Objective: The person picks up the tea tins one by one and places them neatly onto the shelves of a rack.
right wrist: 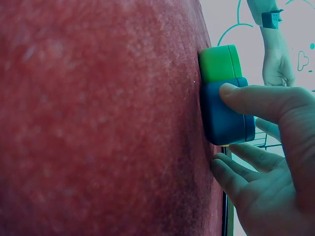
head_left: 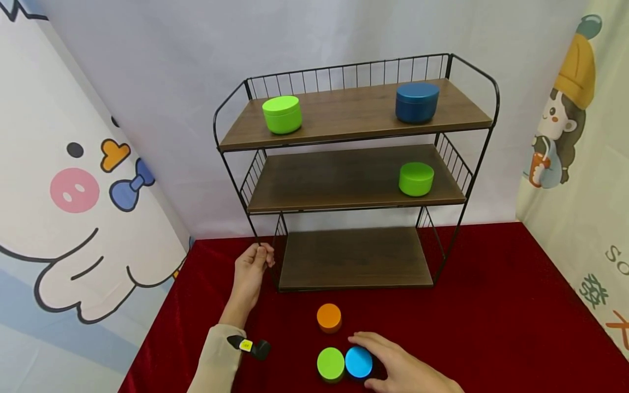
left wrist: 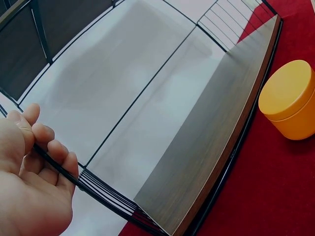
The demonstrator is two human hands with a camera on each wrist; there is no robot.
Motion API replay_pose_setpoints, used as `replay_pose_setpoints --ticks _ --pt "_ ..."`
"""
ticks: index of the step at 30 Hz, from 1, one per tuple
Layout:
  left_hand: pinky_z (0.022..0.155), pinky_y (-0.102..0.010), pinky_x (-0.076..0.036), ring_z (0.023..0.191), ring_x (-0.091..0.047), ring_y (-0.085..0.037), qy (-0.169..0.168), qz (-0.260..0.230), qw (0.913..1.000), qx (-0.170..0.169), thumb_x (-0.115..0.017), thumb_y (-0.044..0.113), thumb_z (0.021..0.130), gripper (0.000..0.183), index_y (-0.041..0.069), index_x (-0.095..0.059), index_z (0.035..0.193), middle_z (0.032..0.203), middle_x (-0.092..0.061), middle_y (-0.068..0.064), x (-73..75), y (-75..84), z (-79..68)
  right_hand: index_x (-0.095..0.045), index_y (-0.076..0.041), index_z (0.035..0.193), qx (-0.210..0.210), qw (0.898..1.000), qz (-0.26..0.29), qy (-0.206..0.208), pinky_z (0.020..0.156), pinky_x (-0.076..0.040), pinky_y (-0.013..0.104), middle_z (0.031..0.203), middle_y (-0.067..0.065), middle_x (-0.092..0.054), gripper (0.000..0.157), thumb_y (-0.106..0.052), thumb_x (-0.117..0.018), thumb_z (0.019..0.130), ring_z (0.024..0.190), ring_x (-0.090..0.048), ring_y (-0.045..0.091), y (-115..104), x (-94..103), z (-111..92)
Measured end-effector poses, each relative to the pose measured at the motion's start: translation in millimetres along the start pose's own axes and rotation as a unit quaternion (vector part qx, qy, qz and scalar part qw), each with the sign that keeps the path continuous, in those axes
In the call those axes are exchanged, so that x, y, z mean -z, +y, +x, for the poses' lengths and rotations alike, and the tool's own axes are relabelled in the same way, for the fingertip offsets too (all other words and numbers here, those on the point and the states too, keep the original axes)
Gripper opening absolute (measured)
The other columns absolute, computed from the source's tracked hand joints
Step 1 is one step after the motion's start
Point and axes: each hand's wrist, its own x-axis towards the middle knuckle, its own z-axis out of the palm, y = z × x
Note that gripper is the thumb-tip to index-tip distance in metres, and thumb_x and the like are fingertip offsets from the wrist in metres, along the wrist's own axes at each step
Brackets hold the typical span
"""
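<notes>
My left hand [head_left: 254, 267] grips the black metal side post of a three-tier shelf rack [head_left: 356, 256]. The left wrist view shows its fingers [left wrist: 44, 142] curled round the thin bar. On the red cloth, my right hand [head_left: 400, 365] is spread around a small round blue tin [head_left: 358, 362]. In the right wrist view the thumb [right wrist: 246, 96] overlaps the blue tin's side, while the other fingers stay apart below it; whether the thumb touches cannot be told. A light green tin [head_left: 331, 364] stands against the blue one. An orange tin [head_left: 329, 317] stands farther back, nearer the rack.
On the top shelf are a green tin [head_left: 282, 114] at left and a dark blue tin [head_left: 416, 102] at right. Another green tin [head_left: 416, 179] sits at the middle shelf's right. Red cloth [head_left: 496, 305] covers the table; printed curtains [head_left: 575, 218] hang at the sides.
</notes>
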Motion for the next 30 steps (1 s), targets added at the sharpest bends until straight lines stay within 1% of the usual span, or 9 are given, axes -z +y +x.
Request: replay_pose_setpoints --ticks 4,8,13,17,24,27,30 --pt "0.079 -0.026 -0.049 0.078 -0.053 -0.015 0.001 -0.001 1.0 -0.001 -0.044 0.019 0.11 0.027 -0.002 -0.059 0.102 0.077 -0.054 -0.001 0.1 -0.3 -0.5 -0.042 -0.021 0.156 0.002 1.0 -0.003 -0.001 0.111 -0.048 0.036 0.159 0.008 -0.043 0.069 -0.032 -0.075 0.096 0.141 -0.046 0.035 0.6 -0.7 1.3" --pt "0.08 -0.028 -0.049 0.078 -0.053 -0.015 0.002 -0.007 1.0 -0.003 -0.045 0.019 0.109 0.026 0.0 -0.06 0.1 0.077 -0.054 -0.001 0.7 -0.9 -0.6 -0.043 -0.02 0.155 0.002 1.0 0.007 -0.008 0.11 -0.049 0.033 0.158 0.007 -0.044 0.068 -0.031 -0.075 0.096 0.139 -0.048 0.03 1.2 -1.5 3.3" --pt "0.079 -0.026 -0.049 0.078 -0.053 -0.015 -0.001 -0.005 1.0 -0.001 -0.045 0.019 0.109 0.027 -0.001 -0.06 0.101 0.078 -0.054 -0.001 1.0 -0.7 -0.6 -0.044 -0.019 0.154 0.0 1.0 0.018 -0.015 0.108 -0.049 0.029 0.156 0.005 -0.046 0.067 -0.03 -0.075 0.096 0.135 -0.05 0.025 0.2 -2.4 5.7" --pt "0.079 -0.025 -0.049 0.078 -0.053 -0.015 -0.002 -0.006 1.0 0.0 -0.044 0.019 0.109 0.027 -0.002 -0.059 0.101 0.078 -0.054 -0.001 0.8 0.0 -0.3 -0.044 -0.017 0.154 0.006 1.0 0.02 -0.016 0.107 -0.049 0.027 0.155 0.006 -0.047 0.067 -0.027 -0.075 0.096 0.134 -0.051 0.021 0.2 -3.0 6.8" --pt "0.082 -0.029 -0.049 0.079 -0.053 -0.015 -0.003 0.001 1.0 -0.002 -0.043 0.019 0.11 0.032 -0.01 -0.056 0.106 0.078 -0.054 -0.002 0.6 0.4 -0.4 -0.045 -0.016 0.153 0.012 1.0 0.02 -0.02 0.106 -0.05 0.026 0.152 0.006 -0.05 0.065 -0.025 -0.075 0.096 0.132 -0.052 0.017 0.0 -3.2 7.9" --pt "0.082 -0.03 -0.049 0.079 -0.053 -0.015 -0.002 0.002 1.0 -0.002 -0.043 0.019 0.11 0.033 -0.011 -0.056 0.106 0.078 -0.054 -0.001 0.3 0.2 -0.5 -0.047 -0.016 0.152 0.016 1.0 0.013 -0.021 0.105 -0.05 0.026 0.15 0.006 -0.052 0.063 -0.024 -0.075 0.096 0.13 -0.053 0.015 -0.4 -3.4 8.4" --pt "0.08 -0.027 -0.049 0.078 -0.053 -0.015 -0.002 -0.003 1.0 -0.005 -0.044 0.019 0.109 0.031 -0.009 -0.057 0.104 0.078 -0.054 -0.001 -0.1 0.2 -0.4 -0.049 -0.016 0.15 0.019 1.0 0.003 -0.02 0.104 -0.051 0.026 0.148 0.004 -0.053 0.061 -0.022 -0.075 0.095 0.127 -0.054 0.014 -0.2 -4.1 8.6"
